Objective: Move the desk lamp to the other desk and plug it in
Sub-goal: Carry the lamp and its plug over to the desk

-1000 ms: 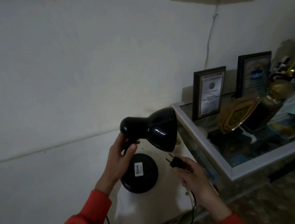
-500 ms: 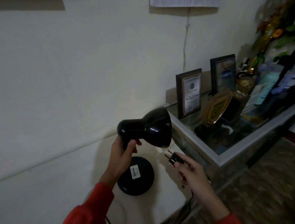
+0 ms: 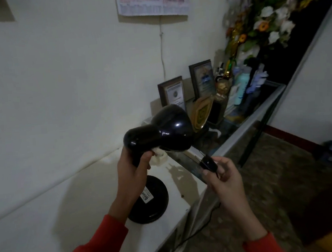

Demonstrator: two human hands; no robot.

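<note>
A black desk lamp (image 3: pixel 161 132) is held over a white desk (image 3: pixel 40 225). My left hand (image 3: pixel 132 172) grips the lamp's neck just under the glossy shade, which points right. The lamp's round base (image 3: pixel 153 204) with a white label hangs just above or rests on the desk; I cannot tell which. My right hand (image 3: pixel 222 175) pinches the lamp's black plug (image 3: pixel 208 163), prongs pointing up and left. The black cord (image 3: pixel 201 228) drops from that hand past the desk's front edge.
A glass-topped cabinet (image 3: pixel 239 140) adjoins the desk on the right, carrying framed certificates (image 3: pixel 173 94), a plaque, a gold figure, bottles and artificial flowers (image 3: pixel 262 18). A calendar (image 3: pixel 152 1) hangs on the wall, with a thin cable below it. Patterned floor lies at the right.
The view has swung up and right, showing the calendar and flowers. Both hands keep their hold; lamp and plug sit slightly higher and farther right in view.
</note>
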